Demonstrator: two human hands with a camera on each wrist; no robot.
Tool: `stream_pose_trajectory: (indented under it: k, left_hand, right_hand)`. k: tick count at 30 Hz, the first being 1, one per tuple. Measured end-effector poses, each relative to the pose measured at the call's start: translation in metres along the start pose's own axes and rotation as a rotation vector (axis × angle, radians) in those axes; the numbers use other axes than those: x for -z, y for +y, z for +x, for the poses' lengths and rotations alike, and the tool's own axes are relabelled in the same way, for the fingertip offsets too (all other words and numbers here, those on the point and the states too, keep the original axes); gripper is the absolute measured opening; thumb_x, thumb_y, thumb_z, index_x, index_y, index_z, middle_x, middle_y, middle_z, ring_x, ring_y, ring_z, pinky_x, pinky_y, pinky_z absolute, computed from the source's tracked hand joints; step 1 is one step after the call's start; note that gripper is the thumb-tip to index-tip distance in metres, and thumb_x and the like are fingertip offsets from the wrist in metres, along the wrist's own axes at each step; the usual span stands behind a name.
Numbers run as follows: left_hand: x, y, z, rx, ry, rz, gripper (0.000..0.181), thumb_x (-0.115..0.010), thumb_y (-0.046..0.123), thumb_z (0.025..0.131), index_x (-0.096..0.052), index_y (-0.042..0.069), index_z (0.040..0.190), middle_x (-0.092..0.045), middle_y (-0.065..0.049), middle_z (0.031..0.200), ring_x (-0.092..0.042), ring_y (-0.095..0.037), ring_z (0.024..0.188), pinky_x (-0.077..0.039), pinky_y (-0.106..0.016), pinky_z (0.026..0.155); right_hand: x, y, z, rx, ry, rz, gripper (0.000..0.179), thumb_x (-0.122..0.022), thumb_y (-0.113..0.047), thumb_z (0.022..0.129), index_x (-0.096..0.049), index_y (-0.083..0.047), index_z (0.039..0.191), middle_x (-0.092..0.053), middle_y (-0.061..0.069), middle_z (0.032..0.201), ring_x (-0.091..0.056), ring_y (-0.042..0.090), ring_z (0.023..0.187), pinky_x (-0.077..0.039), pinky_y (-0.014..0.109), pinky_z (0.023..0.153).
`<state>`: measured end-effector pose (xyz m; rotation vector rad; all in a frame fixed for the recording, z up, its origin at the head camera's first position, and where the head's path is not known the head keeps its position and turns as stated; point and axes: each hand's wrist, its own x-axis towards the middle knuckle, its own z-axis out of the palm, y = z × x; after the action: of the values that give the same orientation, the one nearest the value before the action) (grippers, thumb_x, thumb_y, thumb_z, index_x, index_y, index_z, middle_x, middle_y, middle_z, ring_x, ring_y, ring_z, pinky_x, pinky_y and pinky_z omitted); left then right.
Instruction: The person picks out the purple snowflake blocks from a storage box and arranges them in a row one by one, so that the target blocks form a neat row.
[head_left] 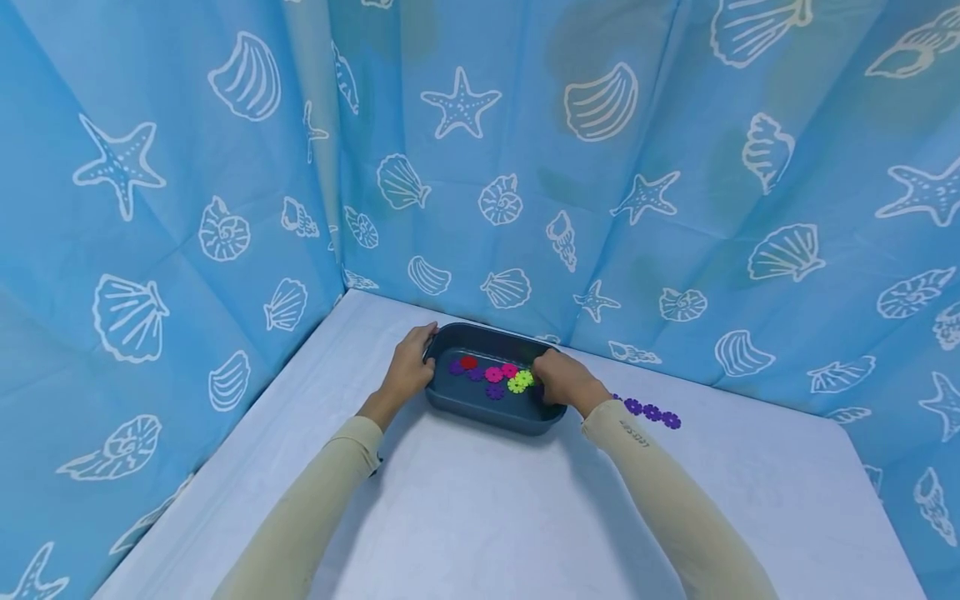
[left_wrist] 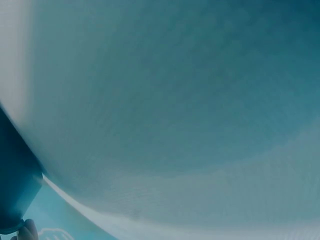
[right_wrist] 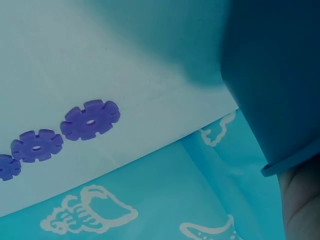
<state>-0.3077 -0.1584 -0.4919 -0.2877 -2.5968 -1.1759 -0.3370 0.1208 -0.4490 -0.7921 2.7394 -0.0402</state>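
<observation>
A dark blue-grey rectangular tub (head_left: 487, 417) stands near the back of the table. Flower-shaped notched discs lie inside it: a red disc (head_left: 468, 362), pink discs (head_left: 493, 375), yellow-green discs (head_left: 517, 384) and purple discs (head_left: 495, 391). My left hand (head_left: 408, 367) grips the tub's left end, thumb over the rim. Over the right end, my right hand (head_left: 566, 379) reaches in with fingers bent downward beside the yellow-green discs; I cannot tell what they hold. In the right wrist view the tub's outer wall (right_wrist: 280, 75) hides those fingers.
Right of the tub, several purple discs (head_left: 652, 412) lie in a row on the white tabletop (head_left: 480, 517). Blue curtains (head_left: 525, 167) printed with shells and starfish hang along the table's left and back edges.
</observation>
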Motion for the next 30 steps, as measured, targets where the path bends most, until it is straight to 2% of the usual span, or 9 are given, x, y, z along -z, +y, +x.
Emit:
stream_pose_trajectory:
  k: [5,9,13,20,23,30]
  left_hand:
    - [0.000,0.000,0.001,0.005,0.000,0.001,0.062,-0.058,-0.016,0.082,-0.043,-0.005,0.142,-0.051,-0.018,0.135,-0.047,-0.028,0.131,-0.040,-0.031,0.110]
    - [0.000,0.000,0.002,0.008,-0.007,0.007,0.062,-0.058,-0.016,0.083,-0.042,-0.005,0.142,-0.051,-0.018,0.135,-0.046,-0.028,0.131,-0.040,-0.030,0.110]
    - [0.000,-0.001,0.003,0.008,-0.010,0.006,0.062,-0.058,-0.015,0.083,-0.042,-0.006,0.142,-0.051,-0.018,0.135,-0.046,-0.028,0.131,-0.040,-0.031,0.110]
    - [0.001,0.000,0.001,0.016,-0.021,0.003,0.062,-0.058,-0.015,0.083,-0.042,-0.006,0.142,-0.051,-0.018,0.135,-0.046,-0.029,0.131,-0.040,-0.032,0.111]
    - [0.000,0.000,0.001,0.009,-0.019,-0.003,0.062,-0.057,-0.016,0.084,-0.041,-0.006,0.143,-0.050,-0.018,0.135,-0.046,-0.029,0.132,-0.040,-0.032,0.111]
    - [-0.001,-0.002,0.002,0.010,-0.019,-0.006,0.063,-0.057,-0.016,0.083,-0.041,-0.005,0.143,-0.051,-0.018,0.135,-0.046,-0.028,0.131,-0.040,-0.031,0.110]
  right_hand:
    - [-0.003,0.001,0.004,0.005,0.020,-0.026,0.019,-0.079,-0.010,0.080,-0.073,-0.008,0.098,-0.064,-0.002,0.077,-0.058,0.016,0.070,-0.060,0.031,0.076]
    - [-0.005,0.002,0.007,0.011,0.020,-0.037,0.018,-0.079,-0.012,0.080,-0.072,-0.008,0.096,-0.060,-0.002,0.073,-0.056,0.017,0.069,-0.056,0.027,0.068]
    - [-0.005,0.003,0.006,0.011,0.010,-0.021,0.023,-0.081,-0.018,0.079,-0.071,-0.006,0.096,-0.058,0.001,0.079,-0.055,0.018,0.073,-0.055,0.029,0.068]
    - [-0.003,0.001,-0.001,-0.007,-0.052,0.073,0.035,-0.082,-0.018,0.079,-0.070,-0.007,0.110,-0.065,0.004,0.097,-0.058,0.018,0.082,-0.059,0.035,0.083]
    - [-0.001,-0.001,-0.003,0.006,-0.055,0.095,0.034,-0.081,-0.013,0.079,-0.071,-0.007,0.111,-0.068,0.006,0.101,-0.060,0.019,0.083,-0.059,0.039,0.086]
    - [-0.002,0.001,-0.002,0.041,-0.028,0.039,0.030,-0.079,-0.012,0.082,-0.073,-0.007,0.111,-0.069,0.005,0.102,-0.061,0.018,0.088,-0.057,0.040,0.091]
